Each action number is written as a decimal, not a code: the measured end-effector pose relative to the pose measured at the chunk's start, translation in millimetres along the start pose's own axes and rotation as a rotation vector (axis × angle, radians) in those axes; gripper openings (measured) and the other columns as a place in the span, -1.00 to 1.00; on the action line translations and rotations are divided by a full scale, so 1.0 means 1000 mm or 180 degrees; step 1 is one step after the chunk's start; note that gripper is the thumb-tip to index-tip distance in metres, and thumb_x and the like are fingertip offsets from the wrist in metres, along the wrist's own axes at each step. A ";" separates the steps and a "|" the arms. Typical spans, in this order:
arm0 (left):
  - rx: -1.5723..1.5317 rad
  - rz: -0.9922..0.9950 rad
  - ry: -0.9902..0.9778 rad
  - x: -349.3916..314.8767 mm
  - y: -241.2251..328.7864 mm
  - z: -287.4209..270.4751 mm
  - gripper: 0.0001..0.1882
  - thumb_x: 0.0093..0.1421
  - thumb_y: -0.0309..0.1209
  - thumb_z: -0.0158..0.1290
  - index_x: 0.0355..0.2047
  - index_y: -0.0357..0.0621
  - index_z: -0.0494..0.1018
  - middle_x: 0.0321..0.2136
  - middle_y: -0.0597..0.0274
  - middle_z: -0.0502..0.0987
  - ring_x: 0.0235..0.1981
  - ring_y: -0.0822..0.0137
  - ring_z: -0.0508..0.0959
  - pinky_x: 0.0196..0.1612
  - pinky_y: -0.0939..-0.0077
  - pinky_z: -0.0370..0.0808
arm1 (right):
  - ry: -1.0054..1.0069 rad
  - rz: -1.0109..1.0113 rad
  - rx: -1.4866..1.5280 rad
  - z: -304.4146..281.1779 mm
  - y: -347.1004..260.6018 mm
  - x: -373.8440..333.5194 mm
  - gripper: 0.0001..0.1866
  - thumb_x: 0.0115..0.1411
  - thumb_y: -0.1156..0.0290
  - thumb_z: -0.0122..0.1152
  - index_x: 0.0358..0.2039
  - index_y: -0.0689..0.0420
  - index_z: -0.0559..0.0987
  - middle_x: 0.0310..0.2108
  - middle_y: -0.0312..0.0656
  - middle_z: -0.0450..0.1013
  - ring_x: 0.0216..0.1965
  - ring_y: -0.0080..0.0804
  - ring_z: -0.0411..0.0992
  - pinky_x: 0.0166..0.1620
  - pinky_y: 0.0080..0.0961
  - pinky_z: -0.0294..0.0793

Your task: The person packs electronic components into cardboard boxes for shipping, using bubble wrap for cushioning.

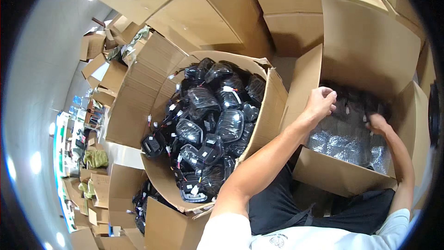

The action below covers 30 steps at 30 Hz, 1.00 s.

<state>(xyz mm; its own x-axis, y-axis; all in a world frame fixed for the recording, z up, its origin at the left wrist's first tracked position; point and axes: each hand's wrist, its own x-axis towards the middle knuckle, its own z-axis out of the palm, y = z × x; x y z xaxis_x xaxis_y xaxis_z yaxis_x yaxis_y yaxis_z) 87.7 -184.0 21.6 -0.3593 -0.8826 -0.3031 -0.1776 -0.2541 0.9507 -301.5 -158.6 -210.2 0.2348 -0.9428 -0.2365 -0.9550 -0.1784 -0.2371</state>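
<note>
An open cardboard box (344, 171) stands in front of me on the right. Clear bubble wrap (340, 141) lies inside, with dark wrapped units (354, 104) behind it in the shadow. My left hand (321, 104) is at the box's left side, its fingers curled in; whatever they hold, if anything, does not show. Deeper inside, near the right wall, my right hand (378, 124) has its fingers bent down at the dark units, and its grip is partly hidden. To the left, a large carton (273, 106) is heaped with black plastic-wrapped units (203, 97) with short wires and white connectors.
Large closed cartons (199, 14) line the far side. At the lower left, another open box (164, 227) stands beside more black wired units (141, 203). Farther left are stacked cartons and a yellow-green bag (96, 158). Raised flaps (370, 37) surround the right box.
</note>
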 end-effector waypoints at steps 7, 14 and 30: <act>0.2269 0.2382 0.1066 -0.121 0.052 -0.091 -0.66 0.12 -0.36 0.25 -0.13 -0.28 0.55 -0.22 -0.04 0.61 -0.19 0.10 0.63 -0.08 0.32 0.56 | -0.0685 -0.0571 0.0602 -0.112 -0.129 -0.112 -0.45 0.15 0.21 0.30 0.06 0.31 0.50 0.05 0.14 0.46 0.10 0.06 0.41 0.17 -0.20 0.40; 0.4582 0.1419 0.1782 -0.188 0.006 -0.324 0.03 -0.15 -0.26 0.45 0.29 -0.16 0.15 0.24 -0.14 0.26 0.29 -0.16 0.24 0.24 0.05 0.33 | -0.0700 -0.0440 0.0382 -0.127 -0.165 -0.151 -0.46 0.17 0.16 0.29 0.03 0.30 0.52 0.02 0.11 0.48 0.09 0.05 0.43 0.16 -0.22 0.42; 0.3918 0.1088 0.1905 -0.186 -0.036 -0.347 0.17 -0.22 -0.36 0.36 0.37 -0.16 -0.05 0.26 -0.17 0.17 0.09 -0.23 0.45 0.08 0.08 0.51 | -0.1483 0.0187 -0.0693 -0.105 -0.140 -0.141 -0.47 0.18 0.03 0.23 0.01 0.17 0.57 -0.12 0.10 0.56 -0.05 0.06 0.52 0.02 -0.12 0.50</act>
<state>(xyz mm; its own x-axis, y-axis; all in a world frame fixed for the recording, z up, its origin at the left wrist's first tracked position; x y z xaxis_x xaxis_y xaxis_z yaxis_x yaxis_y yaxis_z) 478.4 -147.9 66.4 -0.1641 -0.9407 0.2968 -0.9494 0.2323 0.2114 -220.3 -30.7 -44.6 0.1880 -0.7363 -0.6500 -0.9730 -0.2301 -0.0208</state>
